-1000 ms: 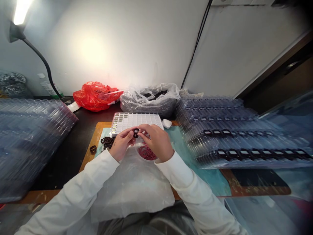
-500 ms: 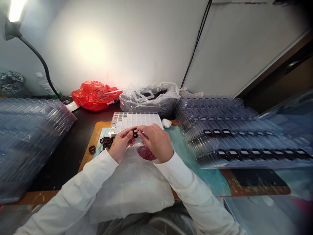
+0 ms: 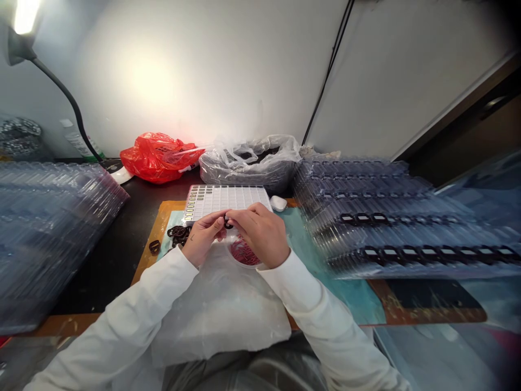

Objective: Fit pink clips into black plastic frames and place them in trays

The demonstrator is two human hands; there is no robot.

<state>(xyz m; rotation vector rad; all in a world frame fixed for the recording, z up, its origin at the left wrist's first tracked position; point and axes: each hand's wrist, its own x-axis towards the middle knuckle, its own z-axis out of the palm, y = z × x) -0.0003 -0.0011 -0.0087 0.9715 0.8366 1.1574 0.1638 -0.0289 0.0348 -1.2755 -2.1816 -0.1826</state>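
At right is the big stack of clear trays; in the middle, the white grid tray; nearer, the round tub of red pieces; above its left rim, the small black part, which is between the two hands; the left hand pinches it, fingertips closed; the right hand also has fingertips closed on it.
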